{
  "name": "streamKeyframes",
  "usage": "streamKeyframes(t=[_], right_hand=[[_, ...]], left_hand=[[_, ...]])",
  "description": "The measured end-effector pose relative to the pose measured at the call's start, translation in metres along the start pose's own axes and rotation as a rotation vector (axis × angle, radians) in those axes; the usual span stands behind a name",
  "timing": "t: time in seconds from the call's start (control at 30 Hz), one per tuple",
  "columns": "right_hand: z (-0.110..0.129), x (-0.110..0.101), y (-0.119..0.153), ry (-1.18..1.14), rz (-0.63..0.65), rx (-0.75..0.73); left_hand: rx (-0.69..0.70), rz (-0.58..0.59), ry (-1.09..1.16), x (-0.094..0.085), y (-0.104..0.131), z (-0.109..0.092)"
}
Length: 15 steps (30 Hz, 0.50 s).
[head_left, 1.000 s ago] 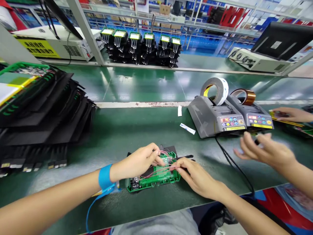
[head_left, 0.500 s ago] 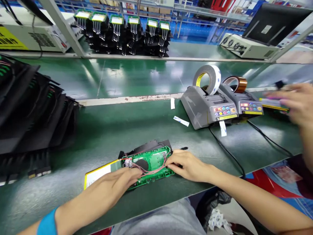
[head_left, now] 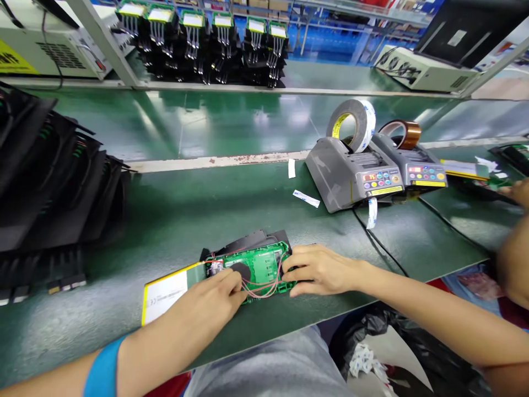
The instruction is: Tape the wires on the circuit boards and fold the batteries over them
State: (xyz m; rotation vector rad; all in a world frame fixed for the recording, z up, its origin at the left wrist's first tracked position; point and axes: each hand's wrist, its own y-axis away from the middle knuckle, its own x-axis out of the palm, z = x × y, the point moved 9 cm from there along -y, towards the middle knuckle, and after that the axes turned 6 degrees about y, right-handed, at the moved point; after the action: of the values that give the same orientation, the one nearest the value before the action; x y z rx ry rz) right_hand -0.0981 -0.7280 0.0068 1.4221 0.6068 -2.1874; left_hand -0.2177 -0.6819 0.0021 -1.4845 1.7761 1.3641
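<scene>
Green circuit board [head_left: 264,267] lies on surface [head_left: 185,215] near front edge, long axis left-right. Left hand [head_left: 206,309] fingers pressed on its left part; right hand [head_left: 320,270] clamps right end (red wires between).

Co-worker's hand [head_left: 521,193] cut by right edge, circuit board's [head_left: 264,267] near edge hidden under both hands
</scene>
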Motion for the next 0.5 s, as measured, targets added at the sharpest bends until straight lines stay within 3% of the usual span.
streamKeyframes(t=[0.17,0.37,0.5], right_hand=[[0.008,-0.001,0.000,0.107,-0.060,-0.107],[0.009,-0.001,0.002,0.115,-0.105,-0.114],[0.011,-0.007,0.008,0.098,-0.279,-0.158]], left_hand=[[0.154,-0.171,0.122,-0.014,0.002,-0.002],[0.106,-0.183,0.232,-0.020,0.007,-0.001],[0.129,-0.279,0.179,-0.020,0.009,0.002]])
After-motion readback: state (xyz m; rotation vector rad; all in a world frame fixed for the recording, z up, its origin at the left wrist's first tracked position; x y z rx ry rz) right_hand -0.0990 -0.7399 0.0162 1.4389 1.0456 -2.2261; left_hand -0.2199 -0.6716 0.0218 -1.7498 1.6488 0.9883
